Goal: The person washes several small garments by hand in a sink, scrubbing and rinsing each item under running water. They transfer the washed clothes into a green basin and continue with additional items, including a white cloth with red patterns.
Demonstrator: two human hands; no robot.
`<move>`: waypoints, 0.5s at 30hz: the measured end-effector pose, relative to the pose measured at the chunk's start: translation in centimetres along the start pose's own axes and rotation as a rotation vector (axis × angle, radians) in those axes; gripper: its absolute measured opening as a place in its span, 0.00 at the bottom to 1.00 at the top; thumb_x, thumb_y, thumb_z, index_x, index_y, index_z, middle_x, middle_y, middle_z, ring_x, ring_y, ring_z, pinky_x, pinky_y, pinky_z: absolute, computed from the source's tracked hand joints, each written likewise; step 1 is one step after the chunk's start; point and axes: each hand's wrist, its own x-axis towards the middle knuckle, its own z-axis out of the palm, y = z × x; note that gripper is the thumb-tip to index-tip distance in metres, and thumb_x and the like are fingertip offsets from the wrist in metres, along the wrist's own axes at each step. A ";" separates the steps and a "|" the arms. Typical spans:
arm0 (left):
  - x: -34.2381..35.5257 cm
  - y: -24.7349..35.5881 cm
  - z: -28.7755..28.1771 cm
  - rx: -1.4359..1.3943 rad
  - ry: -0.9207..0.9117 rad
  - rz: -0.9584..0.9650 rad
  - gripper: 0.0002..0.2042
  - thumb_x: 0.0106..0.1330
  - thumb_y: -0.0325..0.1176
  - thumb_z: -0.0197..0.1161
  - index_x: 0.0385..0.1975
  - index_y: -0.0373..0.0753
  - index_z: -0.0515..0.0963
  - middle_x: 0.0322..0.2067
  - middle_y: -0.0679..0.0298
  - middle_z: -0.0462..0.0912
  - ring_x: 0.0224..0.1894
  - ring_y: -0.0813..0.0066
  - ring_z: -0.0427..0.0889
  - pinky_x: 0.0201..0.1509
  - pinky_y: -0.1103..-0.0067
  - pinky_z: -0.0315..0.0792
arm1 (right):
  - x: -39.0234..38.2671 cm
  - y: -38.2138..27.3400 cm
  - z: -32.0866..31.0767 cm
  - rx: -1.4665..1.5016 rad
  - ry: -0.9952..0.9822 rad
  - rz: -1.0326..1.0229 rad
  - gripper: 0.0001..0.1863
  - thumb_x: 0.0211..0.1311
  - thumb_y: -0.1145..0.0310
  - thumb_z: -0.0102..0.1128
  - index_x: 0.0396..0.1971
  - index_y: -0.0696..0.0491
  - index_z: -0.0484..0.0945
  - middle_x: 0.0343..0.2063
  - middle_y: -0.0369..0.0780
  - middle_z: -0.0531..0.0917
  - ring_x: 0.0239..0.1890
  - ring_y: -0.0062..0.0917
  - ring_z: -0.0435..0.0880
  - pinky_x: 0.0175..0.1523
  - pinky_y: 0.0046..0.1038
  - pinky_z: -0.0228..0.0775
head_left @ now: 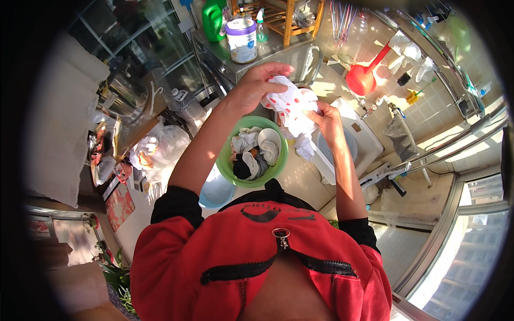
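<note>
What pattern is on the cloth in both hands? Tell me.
The cloth, held by the left hand and right hand, is white with red dots; head view.

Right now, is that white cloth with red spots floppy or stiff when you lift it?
Probably floppy: the white cloth with red spots bunches and droops between the left hand and right hand. Likely light too, since fingers alone hold it up.

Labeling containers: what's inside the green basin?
The green basin holds a heap of crumpled laundry: white, grey and dark pieces. Whatever lies under the top layer, and the basin's bottom, is covered. Both hands hold a white red-dotted cloth above it.
</note>
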 end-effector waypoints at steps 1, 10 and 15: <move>-0.2 0.4 -0.5 0.124 0.042 -0.052 0.21 0.58 0.19 0.64 0.54 0.33 0.74 0.50 0.60 0.79 0.49 0.75 0.79 0.54 0.77 0.74 | -0.1 -0.7 -1.5 0.153 0.006 0.034 0.05 0.60 0.73 0.63 0.33 0.59 0.81 0.26 0.30 0.81 0.30 0.11 0.76 0.36 0.18 0.67; -0.8 -3.5 -1.2 0.534 0.079 -0.006 0.15 0.59 0.27 0.65 0.48 0.35 0.81 0.43 0.60 0.84 0.45 0.73 0.81 0.53 0.76 0.72 | 0.6 -3.1 -5.1 0.076 -0.018 -0.179 0.07 0.65 0.69 0.60 0.37 0.56 0.80 0.28 0.32 0.83 0.29 0.14 0.78 0.36 0.18 0.67; -3.0 -9.5 -0.9 0.161 0.290 -0.230 0.16 0.66 0.33 0.62 0.52 0.37 0.77 0.48 0.62 0.81 0.49 0.73 0.78 0.55 0.75 0.71 | 1.4 -0.5 -6.0 0.241 -0.001 -0.105 0.06 0.66 0.69 0.59 0.36 0.56 0.79 0.27 0.30 0.80 0.32 0.13 0.74 0.41 0.20 0.64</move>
